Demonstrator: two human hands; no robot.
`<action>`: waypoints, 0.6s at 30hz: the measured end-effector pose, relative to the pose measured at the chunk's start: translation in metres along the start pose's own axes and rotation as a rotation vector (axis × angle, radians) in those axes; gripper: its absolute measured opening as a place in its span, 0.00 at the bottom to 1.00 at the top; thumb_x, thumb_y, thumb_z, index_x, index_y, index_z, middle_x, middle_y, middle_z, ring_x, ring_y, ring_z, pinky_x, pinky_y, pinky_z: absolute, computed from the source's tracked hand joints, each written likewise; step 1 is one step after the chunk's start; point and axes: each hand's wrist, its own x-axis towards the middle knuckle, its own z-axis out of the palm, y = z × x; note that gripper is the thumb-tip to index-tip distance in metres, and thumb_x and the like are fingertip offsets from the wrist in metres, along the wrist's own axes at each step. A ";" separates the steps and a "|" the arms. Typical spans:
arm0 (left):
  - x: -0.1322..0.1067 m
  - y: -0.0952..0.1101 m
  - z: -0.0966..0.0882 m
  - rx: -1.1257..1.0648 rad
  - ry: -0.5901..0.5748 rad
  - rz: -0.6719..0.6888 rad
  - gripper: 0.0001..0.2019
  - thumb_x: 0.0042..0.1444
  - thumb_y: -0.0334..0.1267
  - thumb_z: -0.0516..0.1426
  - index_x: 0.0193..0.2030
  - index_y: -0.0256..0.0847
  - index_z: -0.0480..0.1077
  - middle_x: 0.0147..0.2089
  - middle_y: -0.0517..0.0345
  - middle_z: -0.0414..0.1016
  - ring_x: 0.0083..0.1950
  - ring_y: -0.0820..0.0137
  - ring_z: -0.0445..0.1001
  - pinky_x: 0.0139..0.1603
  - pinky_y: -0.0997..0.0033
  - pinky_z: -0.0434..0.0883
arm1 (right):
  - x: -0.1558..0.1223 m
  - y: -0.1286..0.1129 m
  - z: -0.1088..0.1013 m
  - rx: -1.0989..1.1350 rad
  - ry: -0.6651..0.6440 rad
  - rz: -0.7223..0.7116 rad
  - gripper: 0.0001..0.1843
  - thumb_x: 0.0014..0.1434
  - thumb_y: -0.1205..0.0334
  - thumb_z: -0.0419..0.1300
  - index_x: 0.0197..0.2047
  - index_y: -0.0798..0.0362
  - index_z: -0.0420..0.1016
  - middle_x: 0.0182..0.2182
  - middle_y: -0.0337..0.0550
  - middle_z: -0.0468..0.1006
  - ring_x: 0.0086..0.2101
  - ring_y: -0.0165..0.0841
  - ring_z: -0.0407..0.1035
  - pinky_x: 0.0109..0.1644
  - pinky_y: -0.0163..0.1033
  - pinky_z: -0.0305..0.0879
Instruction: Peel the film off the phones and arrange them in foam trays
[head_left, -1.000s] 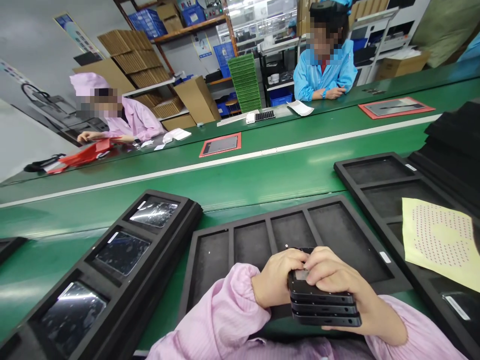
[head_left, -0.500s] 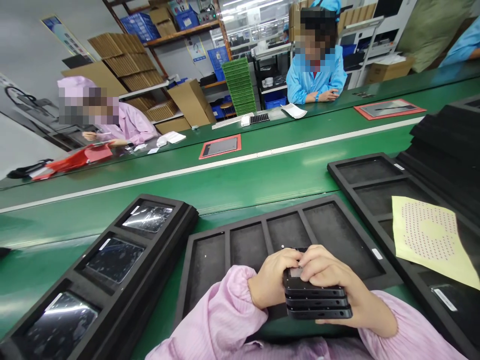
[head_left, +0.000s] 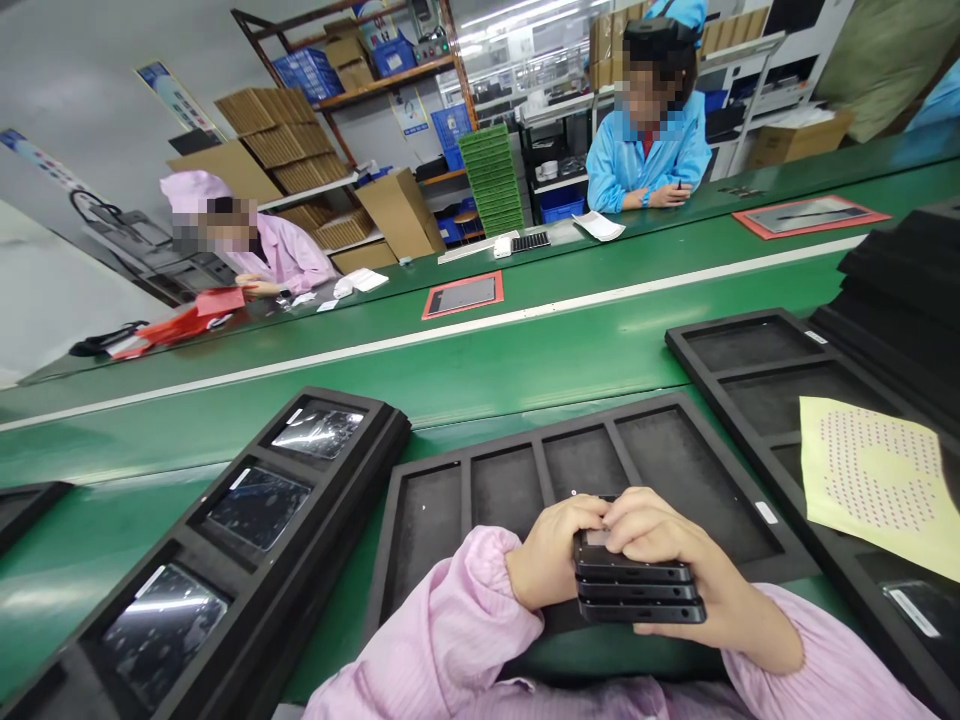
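Observation:
Between my two hands is a stack of black phones (head_left: 637,592), three high, with their port edges facing me. My left hand (head_left: 551,550) wraps the stack's left side, closed on it. From the right, my right hand (head_left: 694,560) grips it with fingers across the top and part of the hand beneath. The hands cover most of the top phone. Under and beyond them lies a black foam tray (head_left: 510,490) with several rectangular compartments.
To the left, stacked foam trays (head_left: 255,590) hold film-covered screens (head_left: 259,505). At right, a yellow dotted sheet (head_left: 877,480) lies over another foam tray (head_left: 757,345). Across the green bench (head_left: 360,375), one co-worker wears pink (head_left: 292,255), another blue (head_left: 611,165). A red-edged mat (head_left: 465,295) lies between.
The view has shifted a little, so most things sit further right. Both hands keep the same grip on the phones. The pink-clad co-worker's hands have moved.

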 end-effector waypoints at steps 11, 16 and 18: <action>0.002 0.003 0.000 -0.011 0.027 0.058 0.07 0.56 0.42 0.53 0.38 0.44 0.59 0.41 0.50 0.75 0.42 0.67 0.76 0.43 0.65 0.74 | 0.000 -0.002 -0.001 -0.016 -0.010 -0.013 0.13 0.63 0.54 0.55 0.48 0.50 0.60 0.38 0.44 0.71 0.42 0.35 0.66 0.48 0.46 0.63; 0.004 0.004 -0.001 -0.041 0.022 0.120 0.06 0.58 0.39 0.52 0.40 0.44 0.59 0.41 0.51 0.75 0.44 0.67 0.76 0.44 0.65 0.73 | 0.001 -0.005 -0.001 -0.040 -0.029 -0.025 0.11 0.65 0.54 0.53 0.46 0.50 0.60 0.37 0.44 0.71 0.41 0.35 0.66 0.47 0.45 0.62; 0.005 0.003 -0.002 -0.041 0.039 0.163 0.07 0.58 0.38 0.52 0.42 0.45 0.58 0.41 0.52 0.75 0.44 0.68 0.75 0.44 0.66 0.73 | 0.001 -0.004 -0.001 -0.035 -0.033 -0.028 0.11 0.65 0.54 0.53 0.47 0.50 0.59 0.37 0.44 0.71 0.42 0.35 0.66 0.47 0.45 0.62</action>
